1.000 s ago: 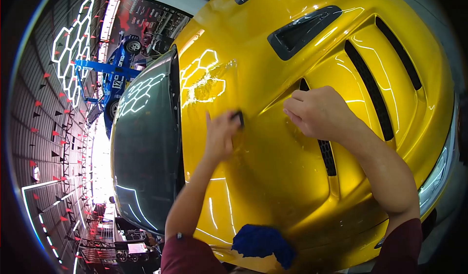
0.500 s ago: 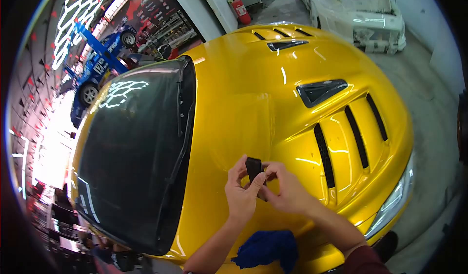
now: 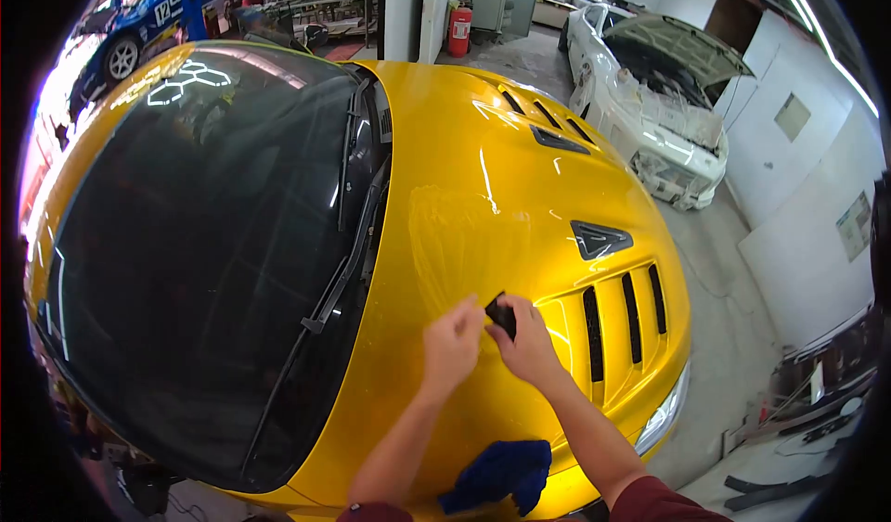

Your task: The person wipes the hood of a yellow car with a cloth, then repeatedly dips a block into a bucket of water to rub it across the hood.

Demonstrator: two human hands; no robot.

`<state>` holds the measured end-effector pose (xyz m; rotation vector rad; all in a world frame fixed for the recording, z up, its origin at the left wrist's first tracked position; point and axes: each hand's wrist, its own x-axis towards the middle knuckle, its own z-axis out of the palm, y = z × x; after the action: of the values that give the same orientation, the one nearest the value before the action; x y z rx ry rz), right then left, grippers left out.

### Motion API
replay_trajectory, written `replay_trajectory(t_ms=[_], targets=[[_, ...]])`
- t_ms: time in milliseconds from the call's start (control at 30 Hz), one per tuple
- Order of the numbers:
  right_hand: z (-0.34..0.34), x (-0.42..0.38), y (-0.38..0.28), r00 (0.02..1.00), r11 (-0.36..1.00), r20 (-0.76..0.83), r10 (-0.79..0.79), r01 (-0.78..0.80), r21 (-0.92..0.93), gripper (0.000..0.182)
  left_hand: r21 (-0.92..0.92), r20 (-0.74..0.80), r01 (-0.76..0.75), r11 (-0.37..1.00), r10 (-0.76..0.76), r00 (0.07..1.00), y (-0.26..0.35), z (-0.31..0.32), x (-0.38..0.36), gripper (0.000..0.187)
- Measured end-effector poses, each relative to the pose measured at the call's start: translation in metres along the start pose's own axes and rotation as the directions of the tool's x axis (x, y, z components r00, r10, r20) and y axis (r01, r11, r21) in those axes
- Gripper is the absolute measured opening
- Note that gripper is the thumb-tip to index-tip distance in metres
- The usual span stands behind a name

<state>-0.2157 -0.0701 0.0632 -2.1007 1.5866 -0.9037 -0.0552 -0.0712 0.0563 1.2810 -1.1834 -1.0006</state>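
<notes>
A small black block (image 3: pixel 502 316) is gripped between the thumb and fingers of my right hand (image 3: pixel 531 341), over the yellow car hood (image 3: pixel 445 151). Just left of the block, my left hand (image 3: pixel 452 348) is closed, its fingers curled and blurred by motion; I cannot tell what, if anything, is in them. Beyond my hands, a hazy, streaked patch marks the paint. A crumpled dark blue cloth (image 3: pixel 497 476) lies on the hood near me, below my forearms.
The dark windshield (image 3: pixel 213 244) with its wiper (image 3: pixel 348 271) borders the hood on the left. Black vents (image 3: pixel 594 336) and a triangular scoop (image 3: pixel 601 240) sit to the right. Farther back are a fire extinguisher (image 3: pixel 459 28), a white car (image 3: pixel 650 104) and a raised blue car (image 3: pixel 139 30).
My left hand has come off the black block and moved slightly left; my right hand keeps hold of it. The view has shifted, bringing more of the white car and right wall into sight.
</notes>
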Motion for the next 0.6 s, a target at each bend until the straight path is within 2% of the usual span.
replay_trajectory(t_ms=[33, 67, 100, 167, 267, 367, 467, 533, 600], targets=[[0.005, 0.02, 0.005, 0.999, 0.994, -0.025, -0.045, 0.042, -0.101, 0.045, 0.099, -0.095, -0.237, 0.967, 0.246, 0.965, -0.016, -0.007, 0.032, 0.033], [0.012, 0.032, 0.011, 0.995, 0.976, -0.04, -0.089, 0.08, -0.201, 0.045, 0.126, -0.182, -0.247, 0.961, 0.267, 0.946, -0.031, -0.02, 0.069, 0.03], [0.023, 0.035, 0.022, 0.996, 0.973, -0.027, -0.089, 0.081, -0.215, 0.046, 0.252, -0.318, -0.307, 0.918, 0.378, 0.87, -0.045, -0.033, 0.105, 0.026], [0.044, 0.038, 0.041, 0.996, 0.967, -0.005, -0.083, 0.08, -0.241, 0.046, 0.253, -0.485, -0.254, 0.934, 0.349, 0.802, -0.05, -0.06, 0.15, 0.021], [0.07, 0.012, 0.044, 0.994, 0.918, 0.007, -0.108, 0.102, -0.383, 0.042, 0.233, -0.587, -0.153, 0.96, 0.265, 0.765, -0.08, -0.067, 0.179, 0.02], [0.073, 0.036, 0.055, 0.991, 0.893, 0.024, -0.128, 0.126, -0.433, 0.04, 0.439, -0.501, 0.008, 0.899, 0.237, 0.832, -0.068, -0.054, 0.177, 0.021], [0.082, 0.117, 0.095, 0.983, 0.866, 0.026, -0.182, 0.173, -0.47, 0.039, 0.415, -0.486, 0.121, 0.902, 0.108, 0.867, -0.061, -0.056, 0.177, 0.019], [0.09, 0.177, 0.122, 0.981, 0.843, 0.023, -0.193, 0.178, -0.507, 0.038, 0.431, -0.503, 0.102, 0.897, 0.145, 0.852, -0.065, -0.059, 0.179, 0.02], [0.095, 0.186, 0.119, 0.987, 0.848, 0.012, -0.158, 0.142, -0.51, 0.038, 0.423, -0.533, 0.078, 0.903, 0.178, 0.827, -0.068, -0.059, 0.179, 0.02]])
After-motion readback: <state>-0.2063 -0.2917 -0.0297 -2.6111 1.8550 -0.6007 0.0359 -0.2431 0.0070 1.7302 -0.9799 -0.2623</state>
